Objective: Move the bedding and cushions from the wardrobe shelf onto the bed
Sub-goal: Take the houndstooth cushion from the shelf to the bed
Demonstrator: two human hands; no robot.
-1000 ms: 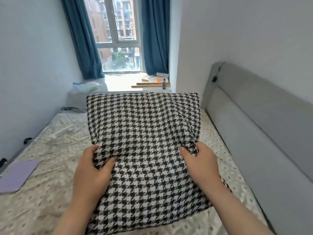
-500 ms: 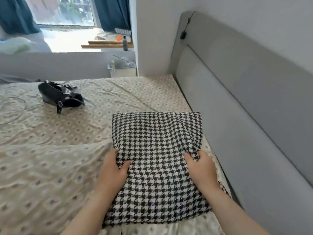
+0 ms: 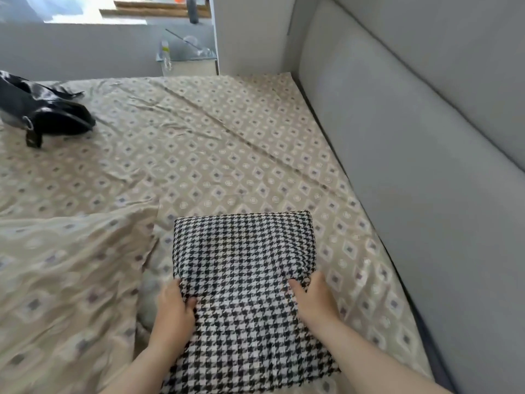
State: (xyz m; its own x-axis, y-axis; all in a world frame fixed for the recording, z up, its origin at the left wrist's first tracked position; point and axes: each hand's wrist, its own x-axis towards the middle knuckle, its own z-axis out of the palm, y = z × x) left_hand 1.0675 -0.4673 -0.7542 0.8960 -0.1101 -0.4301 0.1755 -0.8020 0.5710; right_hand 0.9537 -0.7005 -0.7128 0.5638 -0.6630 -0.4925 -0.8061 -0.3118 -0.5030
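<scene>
A black-and-white houndstooth cushion [image 3: 244, 268] lies low over the bed [image 3: 216, 155], near the grey headboard [image 3: 412, 143]. My left hand [image 3: 174, 311] grips its left edge with the thumb on top. My right hand [image 3: 314, 300] grips its right edge, bunching the fabric there. The bed wears a beige sheet with a diamond print. A folded beige quilt [image 3: 68, 280] of the same print lies to the left of the cushion. The wardrobe is out of view.
A black handbag [image 3: 42, 112] rests on the bed at the far left. Beyond the bed stands a small white bedside cabinet [image 3: 189, 61] with clear bottles, and a window sill [image 3: 153, 8] with a dark bottle. The padded headboard runs along the right side.
The cushion has come down from upright in front of me to lying low on the bed by the headboard. My view has tilted down and to the right; both hands keep their grip.
</scene>
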